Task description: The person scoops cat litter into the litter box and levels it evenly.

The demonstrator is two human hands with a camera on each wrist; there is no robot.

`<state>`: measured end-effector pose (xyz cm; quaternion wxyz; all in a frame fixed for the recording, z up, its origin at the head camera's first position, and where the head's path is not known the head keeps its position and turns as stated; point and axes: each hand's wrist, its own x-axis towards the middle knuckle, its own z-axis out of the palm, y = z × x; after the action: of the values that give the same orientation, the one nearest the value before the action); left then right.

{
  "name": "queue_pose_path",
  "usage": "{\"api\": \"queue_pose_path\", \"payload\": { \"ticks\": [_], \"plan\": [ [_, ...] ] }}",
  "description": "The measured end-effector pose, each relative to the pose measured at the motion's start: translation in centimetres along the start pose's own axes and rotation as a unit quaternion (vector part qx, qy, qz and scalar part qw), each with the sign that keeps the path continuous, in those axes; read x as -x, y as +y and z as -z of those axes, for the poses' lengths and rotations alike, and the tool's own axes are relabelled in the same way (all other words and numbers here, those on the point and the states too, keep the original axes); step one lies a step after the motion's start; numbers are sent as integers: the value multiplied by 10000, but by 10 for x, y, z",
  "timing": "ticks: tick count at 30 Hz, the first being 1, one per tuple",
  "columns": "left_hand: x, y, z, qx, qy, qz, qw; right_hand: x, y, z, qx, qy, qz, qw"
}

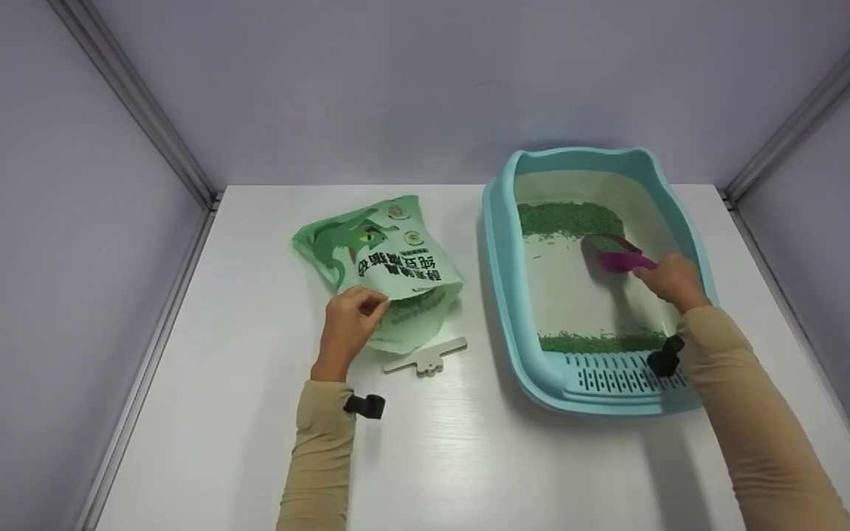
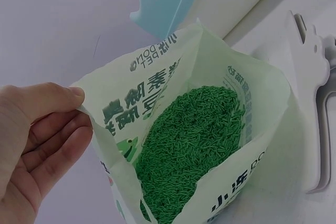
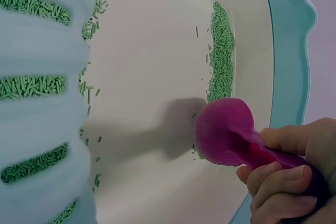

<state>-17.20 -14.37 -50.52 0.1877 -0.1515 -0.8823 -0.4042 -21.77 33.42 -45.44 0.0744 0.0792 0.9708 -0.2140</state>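
With thumb and fingers my left hand [image 1: 351,321] pinches the rim of a green bag of cat litter [image 1: 403,258], whose mouth gapes open. Green litter pellets [image 2: 191,145] show inside it in the left wrist view. My right hand [image 1: 672,280] grips the handle of a magenta litter scoop [image 3: 226,132], held over the inside of a blue litter box [image 1: 502,273]. In the head view green pellets show in the scoop's bowl. Two bands of pellets lie in the box, one along the far end [image 1: 569,219] and one beside the slotted near ledge [image 1: 617,380].
A white clip [image 1: 425,359] lies on the white table [image 1: 454,450], just in front of the bag. The litter box fills the table's right side, close to the back wall [image 1: 425,88]. Side walls stand to left and right.
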Motion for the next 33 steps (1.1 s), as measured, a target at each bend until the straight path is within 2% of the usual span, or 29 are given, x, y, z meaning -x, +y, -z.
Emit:
{"api": "queue_pose_path", "payload": {
  "ticks": [9, 20, 33],
  "plan": [
    [0, 1, 0, 27, -10, 16, 10000, 0, -8, 9, -180, -38, -83, 9998],
    [-1, -1, 0, 55, -9, 48, 10000, -1, -19, 7, -267, -111, -213, 9994],
    [0, 0, 0, -46, 7, 11, 10000, -4, -42, 4, -209, -208, 96, 9995]
  ]
}}
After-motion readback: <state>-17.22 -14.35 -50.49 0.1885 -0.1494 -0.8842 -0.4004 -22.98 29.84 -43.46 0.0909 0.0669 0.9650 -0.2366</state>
